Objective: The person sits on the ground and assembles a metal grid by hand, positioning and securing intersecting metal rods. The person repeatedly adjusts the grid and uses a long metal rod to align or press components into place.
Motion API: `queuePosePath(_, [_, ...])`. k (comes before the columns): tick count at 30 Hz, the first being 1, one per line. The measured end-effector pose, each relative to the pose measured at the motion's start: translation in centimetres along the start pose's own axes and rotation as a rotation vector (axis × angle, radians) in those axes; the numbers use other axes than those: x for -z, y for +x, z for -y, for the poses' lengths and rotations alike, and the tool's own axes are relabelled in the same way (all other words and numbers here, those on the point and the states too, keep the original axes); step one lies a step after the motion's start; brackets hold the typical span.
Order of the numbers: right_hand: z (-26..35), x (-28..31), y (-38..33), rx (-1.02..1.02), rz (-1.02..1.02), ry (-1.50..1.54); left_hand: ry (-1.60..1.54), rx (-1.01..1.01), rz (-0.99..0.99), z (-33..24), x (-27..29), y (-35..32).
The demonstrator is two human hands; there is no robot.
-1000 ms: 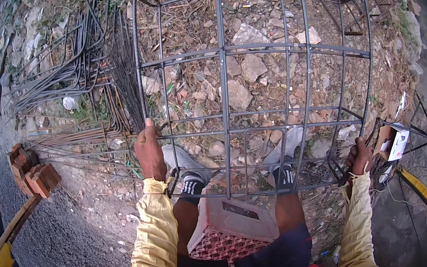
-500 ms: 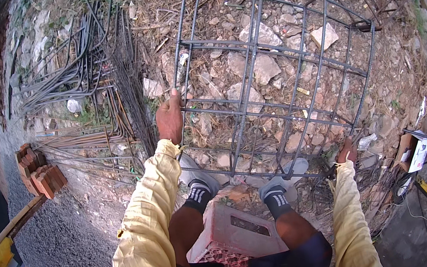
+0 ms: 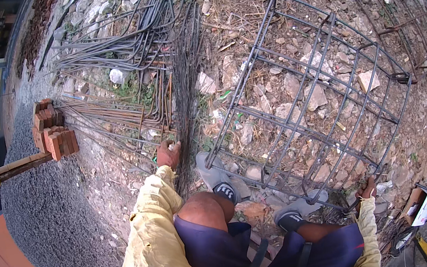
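A cage of dark steel rebar [image 3: 320,142] lies tilted over rubble in front of me. My right hand [image 3: 367,188] is closed at its near right corner, on the rebar. My left hand [image 3: 169,154] is off the cage, low beside an upright bundle of long thin wire [image 3: 184,90]. Its fingers are slightly bent and apart, with nothing plainly in them. Bent rusty rebar rods [image 3: 150,107] lie just beyond that hand. My shoes stand at the cage's near edge, partly behind its bars.
Grey bent rods [image 3: 116,51] lie at the far left. Stacked red bricks [image 3: 57,137] stand beside a heap of dark gravel [image 3: 42,216]. Another rebar cage [image 3: 391,4] lies at the far right. A cardboard box [image 3: 417,204] and cables are at the near right.
My left hand has let go of the cage's left side and moved down beside the wire bundle. My body leans lower, and the view has shifted left. My right hand stays at the cage corner.
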State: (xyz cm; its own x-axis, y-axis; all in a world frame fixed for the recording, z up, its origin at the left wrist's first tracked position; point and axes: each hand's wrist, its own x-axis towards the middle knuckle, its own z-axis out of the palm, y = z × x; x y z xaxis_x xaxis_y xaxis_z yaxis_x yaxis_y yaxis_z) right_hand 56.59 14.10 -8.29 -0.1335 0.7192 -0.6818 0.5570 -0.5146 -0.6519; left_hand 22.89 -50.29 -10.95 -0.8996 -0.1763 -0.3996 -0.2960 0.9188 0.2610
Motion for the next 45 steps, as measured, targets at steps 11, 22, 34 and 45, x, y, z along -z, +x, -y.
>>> queuePosePath(11, [-0.4,1.0,1.0,0.028,0.0,-0.049,-0.276,0.057,-0.291,1.1,-4.5,-3.6])
queuePosePath(22, [-1.7,2.9,2.3,0.214,0.104,0.0,-0.558,0.073,-0.108,3.0,-0.9,-4.4])
queuePosePath(34, [-2.0,17.2,-0.8,0.352,-0.561,-0.16,-0.769,-0.06,-0.197,5.5,5.9,-8.1])
queuePosePath(45, [-17.7,21.0,-6.2,-0.057,-0.677,-0.542,0.409,-0.457,-0.778,4.4,20.9,-12.1])
